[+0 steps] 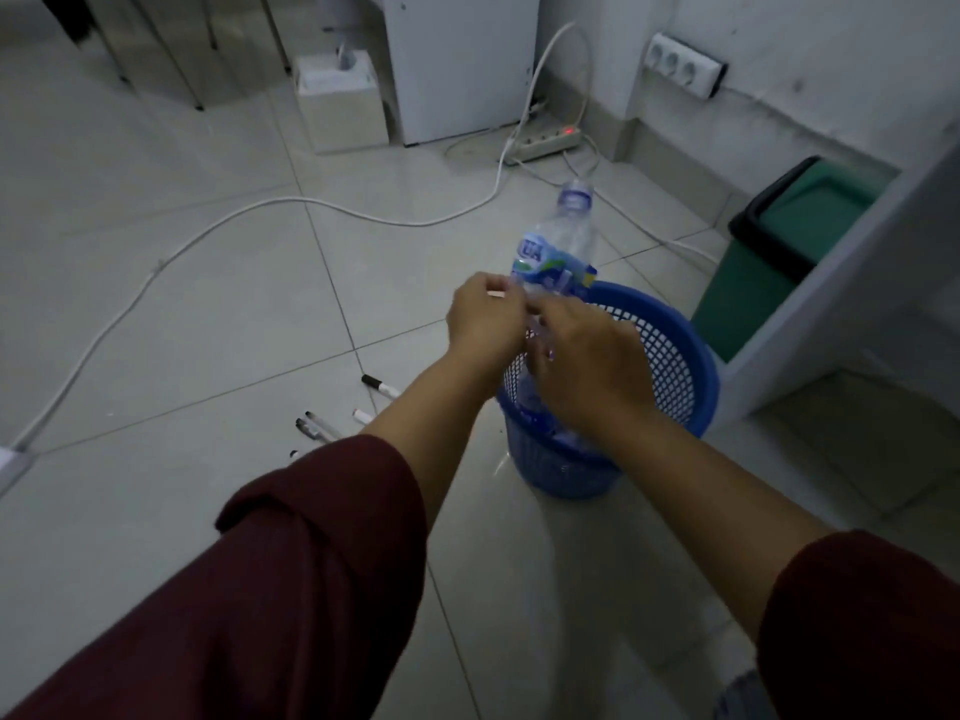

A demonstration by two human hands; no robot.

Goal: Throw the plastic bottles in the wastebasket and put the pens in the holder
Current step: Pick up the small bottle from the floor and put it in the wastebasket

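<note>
A clear plastic bottle with a blue label (558, 252) is held by the left hand (485, 319) and right hand (587, 356), both closed around it, over the blue mesh wastebasket (675, 356) (probably for dropping). Pens (332, 418) are left at eight o'clock.

Open mouth of blue mesh wastebasket (675, 356) partly blocked: both hands and clear plastic bottle (558, 252) sit over its near-left rim, right half of the opening free. Bottles already inside at the bottom. Left hand (485, 319) and right hand (587, 361) touching, no gap between. Pens (332, 420) scattered on floor (156, 314) just left of basket, partly under left forearm. White cable (249, 215) crosses floor farther left and behind; bare tile between cable and pens. Green bin (769, 262) and white wall ledge (831, 283) crowd basket's right side. Power strip (545, 142) behind.
</note>
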